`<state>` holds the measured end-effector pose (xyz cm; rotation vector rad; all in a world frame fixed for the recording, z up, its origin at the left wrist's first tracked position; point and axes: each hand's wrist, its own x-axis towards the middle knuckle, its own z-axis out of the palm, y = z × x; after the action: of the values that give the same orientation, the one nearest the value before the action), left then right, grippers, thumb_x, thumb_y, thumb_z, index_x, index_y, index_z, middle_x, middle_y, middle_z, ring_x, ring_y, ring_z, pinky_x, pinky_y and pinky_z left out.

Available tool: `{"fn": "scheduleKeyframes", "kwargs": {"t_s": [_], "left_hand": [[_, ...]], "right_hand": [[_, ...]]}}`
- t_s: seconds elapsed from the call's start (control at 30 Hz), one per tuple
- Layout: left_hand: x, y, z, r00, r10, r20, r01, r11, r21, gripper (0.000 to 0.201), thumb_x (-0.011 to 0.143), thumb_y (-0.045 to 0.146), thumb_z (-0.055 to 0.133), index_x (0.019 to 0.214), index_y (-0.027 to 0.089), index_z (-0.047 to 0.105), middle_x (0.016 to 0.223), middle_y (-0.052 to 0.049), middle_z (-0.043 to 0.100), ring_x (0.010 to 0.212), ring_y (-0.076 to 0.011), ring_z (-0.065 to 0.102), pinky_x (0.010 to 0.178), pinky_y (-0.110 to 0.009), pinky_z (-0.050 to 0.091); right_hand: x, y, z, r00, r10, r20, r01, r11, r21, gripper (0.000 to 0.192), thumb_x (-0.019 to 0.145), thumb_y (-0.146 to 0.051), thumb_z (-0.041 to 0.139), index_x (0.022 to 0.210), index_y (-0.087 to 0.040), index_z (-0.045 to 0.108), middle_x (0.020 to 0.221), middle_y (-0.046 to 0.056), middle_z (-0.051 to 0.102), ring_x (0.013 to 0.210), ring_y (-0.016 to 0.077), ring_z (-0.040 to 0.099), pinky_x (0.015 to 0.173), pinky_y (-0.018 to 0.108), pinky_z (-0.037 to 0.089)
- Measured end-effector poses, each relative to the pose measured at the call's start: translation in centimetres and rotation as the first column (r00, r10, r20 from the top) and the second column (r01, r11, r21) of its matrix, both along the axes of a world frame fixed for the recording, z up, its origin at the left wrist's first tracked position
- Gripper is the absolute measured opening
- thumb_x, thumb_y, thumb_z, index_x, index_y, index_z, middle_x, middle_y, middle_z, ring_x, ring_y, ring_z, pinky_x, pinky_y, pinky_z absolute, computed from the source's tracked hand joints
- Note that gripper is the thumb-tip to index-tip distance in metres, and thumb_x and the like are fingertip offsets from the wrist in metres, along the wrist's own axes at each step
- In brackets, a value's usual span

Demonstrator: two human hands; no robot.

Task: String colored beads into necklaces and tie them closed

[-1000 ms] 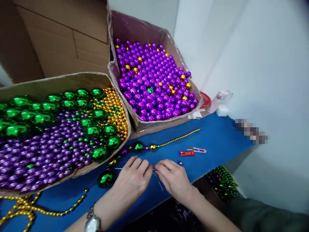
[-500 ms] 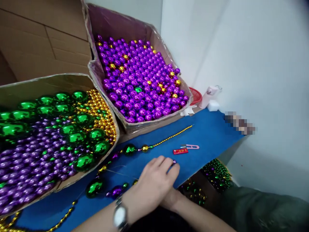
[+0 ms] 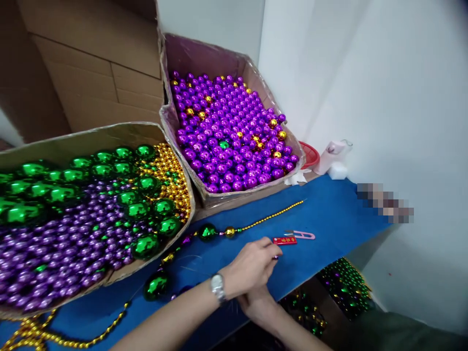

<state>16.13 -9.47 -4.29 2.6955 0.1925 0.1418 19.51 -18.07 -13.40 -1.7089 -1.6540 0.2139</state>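
My left hand [image 3: 252,267], with a silver watch on its wrist, is closed, and a small purple bead [image 3: 276,257] shows at its fingertips. Below and partly behind it lies my right hand [image 3: 259,300], its fingers hidden by the left. Both are over the blue table cover [image 3: 321,214]. Just beyond the hands lies a string of beads with a large green bead [image 3: 207,232], a gold bead [image 3: 230,231] and a run of small gold beads [image 3: 272,216]. Another large green bead [image 3: 157,285] sits left of my left forearm, near thin clear thread.
A carton of purple beads [image 3: 234,131] stands behind. At left, another carton [image 3: 179,158] holds green, purple and gold beads. Pink thread snips [image 3: 305,235] and a red packet [image 3: 285,241] lie past my hands. Gold bead strands [image 3: 91,340] lie front left.
The view has swung left, so the scene sits further right. My left hand has rolled slightly, its fingers now pointing right, and more of my right hand shows below it.
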Motion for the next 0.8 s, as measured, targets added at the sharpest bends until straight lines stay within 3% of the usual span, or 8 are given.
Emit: {"fn": "scheduleKeyframes", "kwargs": {"t_s": [0.03,0.07,0.13,0.2,0.23,0.3,0.43,0.8], "left_hand": [[-1.6,0.4,1.3,0.987,0.113,0.111,-0.082,0.964,-0.252,0.019,0.087,0.016,0.048,0.102,0.018,0.060,0.098,-0.008,0.063,0.086,-0.0169,0.061,0.074,-0.027,0.049],[-3.2,0.9,2.4,0.951,0.259,0.170,-0.146,0.858,-0.492,0.018,0.087,0.018,0.051,0.101,0.019,0.061,0.098,-0.007,0.063,0.088,-0.0168,0.061,0.076,-0.028,0.050],[-6.6,2.0,4.0,0.833,0.538,0.130,-0.203,0.514,-0.833,0.017,0.083,0.022,0.060,0.099,0.018,0.062,0.097,-0.007,0.065,0.083,-0.0165,0.063,0.075,-0.028,0.052],[-9.7,3.1,4.6,0.690,0.724,0.009,-0.158,0.163,-0.974,0.018,0.081,0.022,0.063,0.098,0.016,0.064,0.102,-0.008,0.066,0.082,-0.0156,0.064,0.076,-0.028,0.053],[-11.0,3.5,4.5,0.629,0.775,-0.052,-0.119,0.030,-0.992,0.018,0.081,0.022,0.063,0.098,0.016,0.064,0.105,-0.008,0.066,0.082,-0.0150,0.065,0.077,-0.027,0.053],[-12.9,4.1,4.0,0.541,0.830,-0.137,-0.052,-0.129,-0.990,0.017,0.081,0.021,0.064,0.097,0.014,0.066,0.107,-0.009,0.066,0.083,-0.0143,0.065,0.077,-0.025,0.053],[-14.7,4.2,2.8,0.483,0.859,-0.172,0.026,-0.210,-0.977,0.018,0.079,0.018,0.067,0.096,0.013,0.067,0.098,-0.008,0.068,0.079,-0.0128,0.065,0.074,-0.023,0.054],[-15.9,4.2,2.2,0.447,0.889,-0.100,0.093,-0.158,-0.983,0.014,0.080,0.020,0.066,0.092,0.014,0.067,0.086,-0.002,0.064,0.077,-0.0115,0.062,0.073,-0.023,0.052]], "right_hand": [[0.3,0.0,0.3,0.999,0.009,-0.036,-0.009,1.000,-0.009,0.022,0.080,-0.017,0.050,0.099,-0.020,0.061,0.089,0.007,0.067,0.082,0.0230,0.065,0.067,0.030,0.054],[0.6,-0.1,0.9,0.997,0.019,-0.075,-0.021,1.000,-0.020,0.018,0.083,-0.017,0.049,0.097,-0.020,0.061,0.087,0.005,0.067,0.081,0.0207,0.065,0.068,0.028,0.053],[1.1,-0.1,2.4,0.989,0.026,-0.145,-0.032,0.999,-0.040,0.016,0.089,-0.016,0.045,0.091,-0.021,0.060,0.084,0.002,0.064,0.079,0.0160,0.064,0.068,0.023,0.051],[1.4,-0.3,4.1,0.974,0.013,-0.226,-0.027,0.998,-0.061,0.020,0.094,-0.017,0.040,0.089,-0.021,0.059,0.080,0.001,0.061,0.074,0.0135,0.062,0.065,0.022,0.049],[1.4,-0.4,4.9,0.954,0.007,-0.300,-0.033,0.996,-0.080,0.020,0.095,-0.019,0.040,0.089,-0.021,0.059,0.080,0.001,0.061,0.073,0.0134,0.061,0.065,0.022,0.048],[1.3,-0.7,6.1,0.920,0.041,-0.391,-0.074,0.995,-0.070,0.018,0.095,-0.022,0.042,0.092,-0.022,0.060,0.083,0.002,0.060,0.075,0.0140,0.061,0.066,0.023,0.047],[0.5,-0.9,7.0,0.909,0.181,-0.377,-0.191,0.982,0.010,0.018,0.093,-0.022,0.043,0.100,-0.023,0.060,0.085,0.004,0.060,0.075,0.0159,0.061,0.066,0.025,0.047],[-0.7,-0.5,7.1,0.948,0.240,-0.212,-0.236,0.971,0.043,0.022,0.092,-0.019,0.044,0.108,-0.025,0.058,0.082,0.003,0.063,0.069,0.0145,0.064,0.063,0.022,0.052]]}}
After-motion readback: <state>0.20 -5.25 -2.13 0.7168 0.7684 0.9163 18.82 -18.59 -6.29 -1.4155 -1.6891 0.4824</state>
